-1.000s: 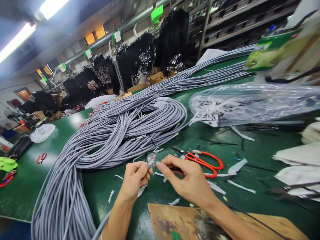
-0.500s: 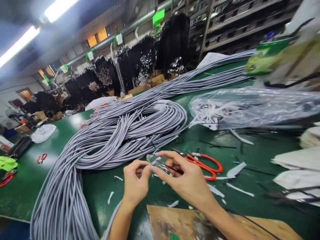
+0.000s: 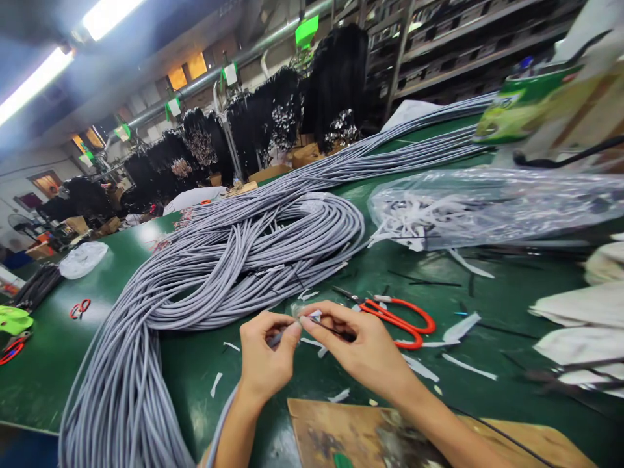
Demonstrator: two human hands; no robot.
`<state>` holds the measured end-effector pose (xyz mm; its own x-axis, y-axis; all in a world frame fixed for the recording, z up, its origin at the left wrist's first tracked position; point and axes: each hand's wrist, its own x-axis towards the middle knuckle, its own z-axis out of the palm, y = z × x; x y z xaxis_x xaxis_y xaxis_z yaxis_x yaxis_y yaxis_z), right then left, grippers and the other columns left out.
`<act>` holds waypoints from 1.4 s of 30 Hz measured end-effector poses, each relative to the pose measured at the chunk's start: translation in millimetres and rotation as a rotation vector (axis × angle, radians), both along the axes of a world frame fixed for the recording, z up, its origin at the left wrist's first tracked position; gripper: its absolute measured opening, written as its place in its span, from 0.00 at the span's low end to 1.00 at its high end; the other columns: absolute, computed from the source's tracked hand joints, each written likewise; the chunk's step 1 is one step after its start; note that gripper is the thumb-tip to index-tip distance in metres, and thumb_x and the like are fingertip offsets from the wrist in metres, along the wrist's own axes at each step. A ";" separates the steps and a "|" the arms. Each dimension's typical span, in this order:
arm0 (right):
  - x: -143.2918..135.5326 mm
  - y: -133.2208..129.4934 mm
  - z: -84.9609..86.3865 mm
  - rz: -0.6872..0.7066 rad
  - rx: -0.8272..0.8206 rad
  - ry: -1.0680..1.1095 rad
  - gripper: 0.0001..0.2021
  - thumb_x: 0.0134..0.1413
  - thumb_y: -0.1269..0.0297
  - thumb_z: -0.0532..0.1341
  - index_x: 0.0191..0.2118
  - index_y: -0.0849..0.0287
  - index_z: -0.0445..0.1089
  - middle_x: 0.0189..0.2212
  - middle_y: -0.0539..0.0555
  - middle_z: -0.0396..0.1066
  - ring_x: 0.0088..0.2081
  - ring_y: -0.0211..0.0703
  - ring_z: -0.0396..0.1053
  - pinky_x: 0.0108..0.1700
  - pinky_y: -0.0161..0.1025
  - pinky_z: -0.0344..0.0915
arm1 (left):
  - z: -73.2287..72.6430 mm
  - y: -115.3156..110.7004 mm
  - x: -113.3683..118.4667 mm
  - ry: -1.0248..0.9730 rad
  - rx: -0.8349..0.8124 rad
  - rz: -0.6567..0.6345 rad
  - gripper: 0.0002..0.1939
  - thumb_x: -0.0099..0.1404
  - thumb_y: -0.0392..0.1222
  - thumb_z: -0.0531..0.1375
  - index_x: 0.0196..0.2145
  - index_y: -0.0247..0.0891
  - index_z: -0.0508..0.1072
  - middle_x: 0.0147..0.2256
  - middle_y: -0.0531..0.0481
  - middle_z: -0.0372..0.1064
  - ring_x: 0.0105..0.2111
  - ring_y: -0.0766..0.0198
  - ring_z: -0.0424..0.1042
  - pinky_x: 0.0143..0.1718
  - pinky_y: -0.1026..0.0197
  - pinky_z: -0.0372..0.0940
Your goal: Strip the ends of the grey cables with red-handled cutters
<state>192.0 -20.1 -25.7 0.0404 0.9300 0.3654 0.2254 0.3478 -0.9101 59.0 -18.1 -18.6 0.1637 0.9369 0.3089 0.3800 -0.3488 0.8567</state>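
Note:
My left hand [image 3: 267,356] pinches a grey cable [image 3: 225,416] near its end; the cable trails down along my left forearm. Fingertip to fingertip with it, my right hand [image 3: 358,343] pinches at that cable end. A thin black wire [image 3: 507,443] seems to run through my right hand and comes out below the wrist. A small white scrap [image 3: 316,315] and a clear, wispy bit show at the fingertips, too small to make out. Beyond my hands lies a large coiled bundle of grey cables [image 3: 253,260]. Red-handled scissors [image 3: 400,318] lie just beyond my right hand.
A worn wooden board [image 3: 331,429] lies at the front edge. White strips and black offcuts litter the green table [image 3: 195,383]. A clear plastic bag [image 3: 526,201] holds white ties, with white gloves [image 3: 580,305] at right. Small red scissors [image 3: 80,309] lie far left.
My right thumb and forefinger have drawn closer together at the cable end, where they were spread apart before. The left hand has stayed almost in place.

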 end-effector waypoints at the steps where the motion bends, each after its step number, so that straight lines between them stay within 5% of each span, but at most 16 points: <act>1: 0.2 0.1 -1.3 -0.014 0.001 -0.017 0.12 0.47 0.56 0.55 0.24 0.60 0.68 0.13 0.45 0.53 0.16 0.34 0.52 0.17 0.32 0.51 | 0.5 -0.6 0.2 0.026 0.020 0.000 0.09 0.58 0.41 0.57 0.27 0.33 0.74 0.23 0.48 0.68 0.22 0.67 0.62 0.22 0.66 0.56; 6: 2.2 2.1 -5.1 -0.045 -0.028 -0.100 0.14 0.47 0.56 0.54 0.19 0.58 0.63 0.13 0.47 0.56 0.17 0.35 0.53 0.19 0.33 0.52 | 1.5 -2.5 0.1 0.155 0.124 -0.043 0.07 0.57 0.37 0.57 0.27 0.34 0.74 0.23 0.48 0.68 0.22 0.67 0.61 0.22 0.66 0.55; 14: 9.1 6.0 2.4 0.123 -0.179 -0.086 0.20 0.43 0.45 0.55 0.16 0.57 0.57 0.12 0.45 0.50 0.17 0.34 0.49 0.19 0.33 0.47 | 5.9 -1.4 -4.9 0.274 0.210 -0.169 0.07 0.58 0.36 0.55 0.26 0.35 0.73 0.22 0.49 0.63 0.22 0.67 0.60 0.22 0.65 0.54; 21: 15.7 1.3 11.8 0.407 -0.243 -0.102 0.23 0.45 0.43 0.54 0.14 0.57 0.51 0.13 0.44 0.46 0.18 0.33 0.45 0.20 0.33 0.44 | 11.4 -2.8 -8.2 0.151 0.010 -0.318 0.07 0.53 0.38 0.58 0.20 0.34 0.70 0.19 0.52 0.60 0.17 0.72 0.54 0.18 0.68 0.49; 27: 14.4 -0.9 15.1 0.509 -0.254 0.051 0.26 0.43 0.40 0.55 0.15 0.57 0.50 0.14 0.43 0.44 0.19 0.32 0.43 0.20 0.33 0.43 | 8.7 -4.2 -9.6 -0.093 -0.167 -0.373 0.16 0.53 0.51 0.59 0.22 0.32 0.70 0.17 0.53 0.59 0.17 0.73 0.52 0.17 0.68 0.47; 35: 11.6 -1.9 14.1 0.286 -0.134 0.024 0.24 0.45 0.43 0.55 0.15 0.57 0.54 0.14 0.45 0.47 0.18 0.33 0.47 0.19 0.32 0.46 | 2.3 -5.6 -0.8 -0.330 -0.219 -0.222 0.23 0.48 0.58 0.63 0.27 0.32 0.71 0.20 0.52 0.62 0.18 0.72 0.54 0.19 0.69 0.50; 42: 7.4 -1.1 1.5 -0.186 0.071 -0.160 0.16 0.50 0.55 0.54 0.18 0.58 0.62 0.12 0.46 0.55 0.15 0.33 0.51 0.18 0.32 0.50 | 1.6 1.1 -1.9 -0.486 -0.210 -0.156 0.22 0.48 0.57 0.64 0.27 0.32 0.72 0.16 0.57 0.55 0.15 0.76 0.47 0.15 0.70 0.45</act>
